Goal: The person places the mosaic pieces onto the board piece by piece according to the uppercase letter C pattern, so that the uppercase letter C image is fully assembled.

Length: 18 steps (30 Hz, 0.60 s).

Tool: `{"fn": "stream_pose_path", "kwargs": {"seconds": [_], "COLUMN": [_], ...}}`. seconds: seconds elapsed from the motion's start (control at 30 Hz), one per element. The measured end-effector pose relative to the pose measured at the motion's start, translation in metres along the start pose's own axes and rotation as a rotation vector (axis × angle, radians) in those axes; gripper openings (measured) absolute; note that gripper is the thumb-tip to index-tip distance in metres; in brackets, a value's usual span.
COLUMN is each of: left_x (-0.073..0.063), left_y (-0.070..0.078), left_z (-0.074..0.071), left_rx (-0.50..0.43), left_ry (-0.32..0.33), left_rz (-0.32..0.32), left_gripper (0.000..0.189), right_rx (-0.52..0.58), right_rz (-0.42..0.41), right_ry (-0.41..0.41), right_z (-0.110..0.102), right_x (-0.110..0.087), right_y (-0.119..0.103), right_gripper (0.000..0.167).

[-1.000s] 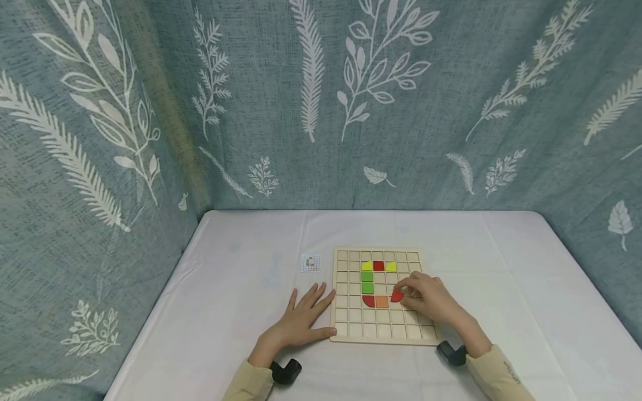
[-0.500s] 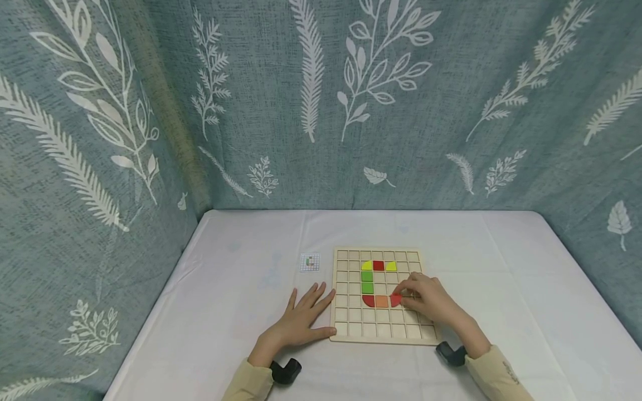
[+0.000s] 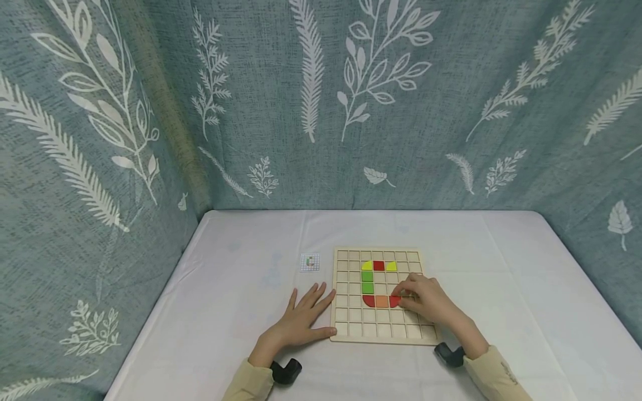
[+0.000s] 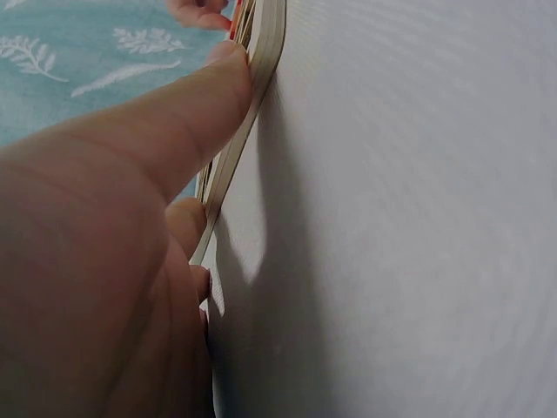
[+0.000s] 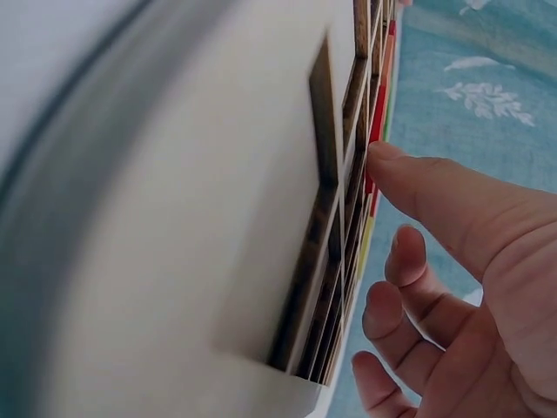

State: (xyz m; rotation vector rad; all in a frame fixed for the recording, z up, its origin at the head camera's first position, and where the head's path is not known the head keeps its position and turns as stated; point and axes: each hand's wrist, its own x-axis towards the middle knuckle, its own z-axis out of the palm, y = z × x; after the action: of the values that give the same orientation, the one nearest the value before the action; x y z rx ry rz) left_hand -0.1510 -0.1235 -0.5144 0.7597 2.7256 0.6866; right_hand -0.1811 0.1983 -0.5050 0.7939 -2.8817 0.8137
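A wooden grid board (image 3: 369, 329) lies on the white-covered table. My left hand (image 3: 296, 325) is spread flat at the board's left side, thumb and fingertips at its edge. Over the right half, my right hand (image 3: 428, 298) pinches a red quarter-round tile (image 3: 394, 301) in the cell right of an orange square tile (image 3: 382, 301). In the right wrist view, the thumb (image 5: 387, 152) presses at the red tile; its underside is hidden. Another red quarter-round tile (image 3: 369, 301), two green squares (image 3: 367, 281), two yellow quarter-rounds (image 3: 391, 267) and a red square (image 3: 378, 266) make a C-shape.
A small card (image 3: 310, 262) with a printed coloured grid pattern lies left of the board. Black wrist devices (image 3: 286, 372) sit at both sleeves. A blue-green curtain (image 3: 331, 167) with white leaves hangs behind the table (image 3: 241, 250).
The red quarter-round tile in my right hand has shifted slightly left and down, lining up beside the orange square. My left hand has stayed in place.
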Motion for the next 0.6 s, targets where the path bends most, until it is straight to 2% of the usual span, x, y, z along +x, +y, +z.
{"fn": "stream_pose_path", "kwargs": {"seconds": [0.33,0.6], "left_x": [-0.0005,-0.001], "left_y": [0.0002,0.0011], "left_z": [-0.0009,-0.001], "left_rx": [-0.007,-0.005], "left_ry": [0.0,0.001], "left_rz": [0.002,-0.003], "left_gripper": [0.078,0.077], "right_rx": [0.044,0.073], "right_rz": [-0.054,-0.041], "right_ry": [0.002,0.009], "right_z": [-0.0008,-0.0079], "right_x": [0.0011,0.0062], "right_y": [0.0028,0.0074], "right_gripper": [0.014,0.015]}}
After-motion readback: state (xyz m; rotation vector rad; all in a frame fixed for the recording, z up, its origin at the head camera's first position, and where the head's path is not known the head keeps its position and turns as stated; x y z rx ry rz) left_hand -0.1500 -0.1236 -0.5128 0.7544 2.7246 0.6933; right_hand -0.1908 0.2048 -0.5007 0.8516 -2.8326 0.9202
